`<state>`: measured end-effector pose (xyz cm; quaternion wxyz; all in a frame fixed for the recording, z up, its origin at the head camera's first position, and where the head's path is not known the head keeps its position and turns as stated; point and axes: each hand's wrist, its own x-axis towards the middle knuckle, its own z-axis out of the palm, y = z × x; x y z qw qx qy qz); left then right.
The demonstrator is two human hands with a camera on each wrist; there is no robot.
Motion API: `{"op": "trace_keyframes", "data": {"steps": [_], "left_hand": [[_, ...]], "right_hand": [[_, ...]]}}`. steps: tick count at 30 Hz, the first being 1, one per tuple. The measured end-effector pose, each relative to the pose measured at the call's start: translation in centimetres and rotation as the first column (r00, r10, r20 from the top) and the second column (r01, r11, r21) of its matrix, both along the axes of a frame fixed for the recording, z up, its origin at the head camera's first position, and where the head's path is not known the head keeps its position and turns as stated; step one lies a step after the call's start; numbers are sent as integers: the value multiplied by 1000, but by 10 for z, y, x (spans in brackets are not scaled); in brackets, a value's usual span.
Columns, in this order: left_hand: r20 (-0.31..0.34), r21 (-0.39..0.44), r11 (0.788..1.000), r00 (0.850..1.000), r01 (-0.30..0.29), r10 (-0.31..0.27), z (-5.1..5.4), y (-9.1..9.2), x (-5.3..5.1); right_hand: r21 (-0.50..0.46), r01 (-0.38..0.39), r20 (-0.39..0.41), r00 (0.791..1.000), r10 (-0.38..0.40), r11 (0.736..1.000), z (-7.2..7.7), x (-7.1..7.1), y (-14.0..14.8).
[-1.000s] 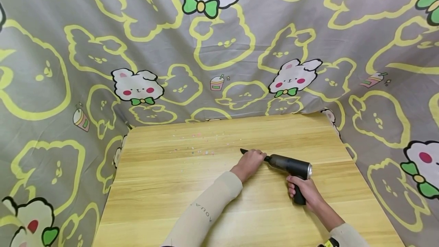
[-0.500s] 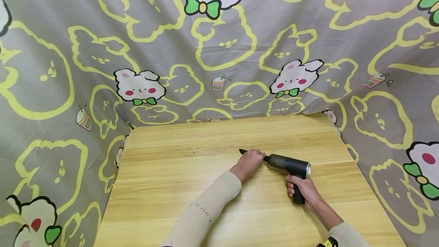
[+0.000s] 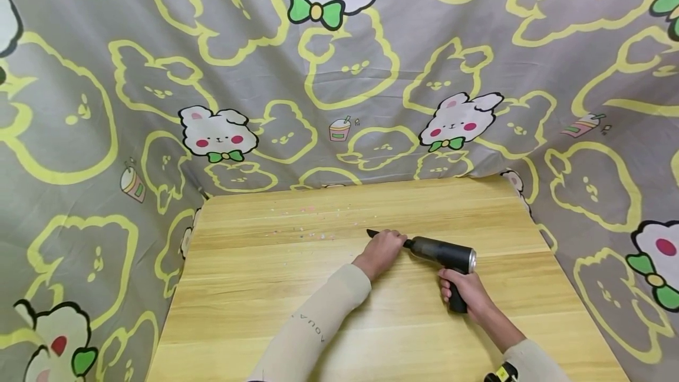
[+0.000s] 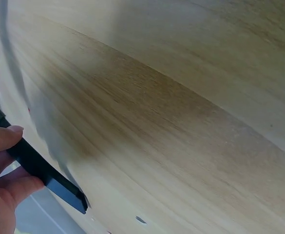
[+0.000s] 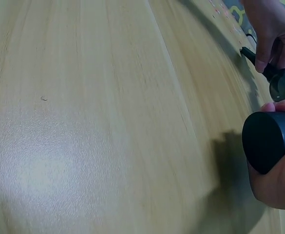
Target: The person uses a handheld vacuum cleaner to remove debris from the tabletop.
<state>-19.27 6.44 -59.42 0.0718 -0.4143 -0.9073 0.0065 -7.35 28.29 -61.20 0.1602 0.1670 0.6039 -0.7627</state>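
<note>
A black handheld vacuum cleaner (image 3: 442, 252) is held over the right half of the wooden table, its narrow nozzle aimed left. My right hand (image 3: 467, 290) grips its handle, and in the right wrist view the round base of that handle (image 5: 264, 141) shows. Up front, my left hand (image 3: 381, 254) pinches the slim black nozzle (image 4: 45, 173) between thumb and fingers, as the left wrist view shows. The slanted nozzle tip lies close to the tabletop; whether it touches I cannot tell. To its left, small coloured scraps (image 3: 313, 234) are scattered on the wood.
The light wooden table (image 3: 239, 299) reaches back to a grey curtain (image 3: 361, 87) printed with rabbits and yellow outlines. This cloth also hangs along the left and right sides. A dark watch-like band (image 3: 501, 373) sits at the right sleeve.
Both hands and the vacuum cleaner have shifted slightly left, the nozzle tip coming nearer the scraps. The head view has turned a little. Both grips are the same.
</note>
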Motion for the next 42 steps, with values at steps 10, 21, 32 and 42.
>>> {"op": "trace_keyframes", "data": {"steps": [10,21,32,42], "left_hand": [[0,31,1000,1000,3,-3,1,-4,-3],[-10,103,995,1000,6,-5,-1,-4,-8],[51,117,993,998,-33,27,0,-3,-14],[68,91,994,996,-62,56,0,-3,-19]], "right_hand": [[28,33,16,999,-34,999,-1,-3,-7],[32,67,2,998,-67,997,-2,-7,-12],[52,97,-25,995,-96,994,2,-11,-18],[75,120,-18,993,-119,990,1,-15,-22]]}}
